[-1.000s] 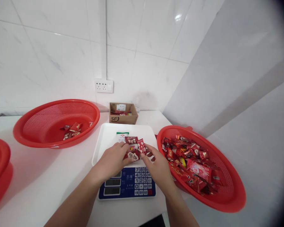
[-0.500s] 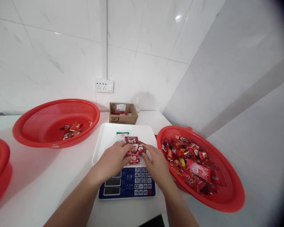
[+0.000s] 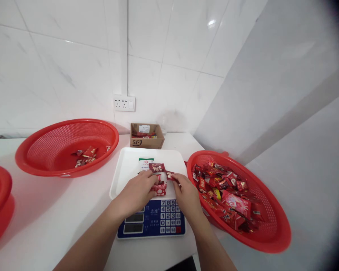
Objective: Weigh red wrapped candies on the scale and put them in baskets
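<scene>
On the white pan [image 3: 121, 165] of a digital scale lie several wrapped candies. My left hand [image 3: 138, 190] reaches over the pan's middle, its thumb and fingers closed on the near red candy packet [image 3: 160, 189] with white print. My right hand [image 3: 188, 194] pinches a dark red candy packet [image 3: 170, 175] between thumb and fingers at the pan's right side. Beyond my fingers lie another dark red packet [image 3: 156, 168] and a white packet with a green edge [image 3: 145, 163]. My fingers partly cover the candies between the hands.
A red basket full of candies [image 3: 277, 241] stands close on the right. Another red basket [image 3: 45, 146] with a few candies sits at back left, a third basket [image 3: 1, 180] at the left edge. A cardboard box [image 3: 155, 143] stands behind the scale, whose blue keypad [image 3: 152, 222] faces me.
My right hand has lifted and tilted the dark red packet slightly away from the others. My left hand stays over the pan, its fingers shifted slightly.
</scene>
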